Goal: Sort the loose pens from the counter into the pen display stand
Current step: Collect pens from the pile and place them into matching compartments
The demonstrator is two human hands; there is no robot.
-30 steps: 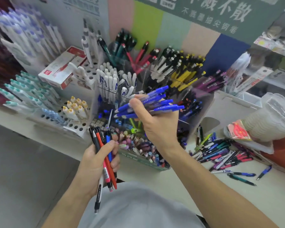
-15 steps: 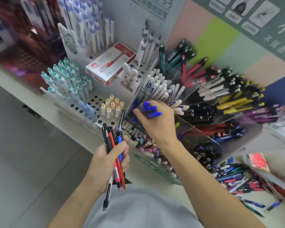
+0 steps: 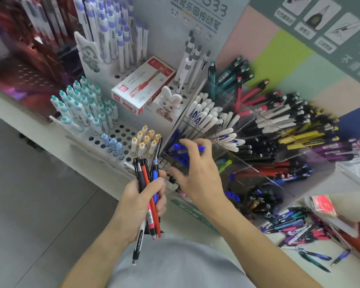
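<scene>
My left hand (image 3: 140, 201) grips a bundle of pens (image 3: 148, 183), black, red, blue and white, upright in front of the stand. My right hand (image 3: 197, 175) hovers with fingers spread over the lower left compartment of the clear acrylic pen display stand (image 3: 303, 165). A bunch of blue pens (image 3: 178, 149) lies in that compartment under its fingertips; I see nothing gripped in that hand. Other compartments hold white, black, yellow, red and purple pens. Several loose pens (image 3: 295, 227) lie in a heap on the white counter (image 3: 227, 240) at the right.
A white perforated holder (image 3: 121, 132) with teal, blue and yellow capped pens stands left of the acrylic stand. On it lie a red and white pen box (image 3: 143, 88) and a rabbit figure (image 3: 170, 102). Grey floor (image 3: 29, 204) runs along the left.
My right hand lowered the bunch of blue pens from mid-air into the lower left compartment and opened over them. My left hand kept its bundle. The view swung left.
</scene>
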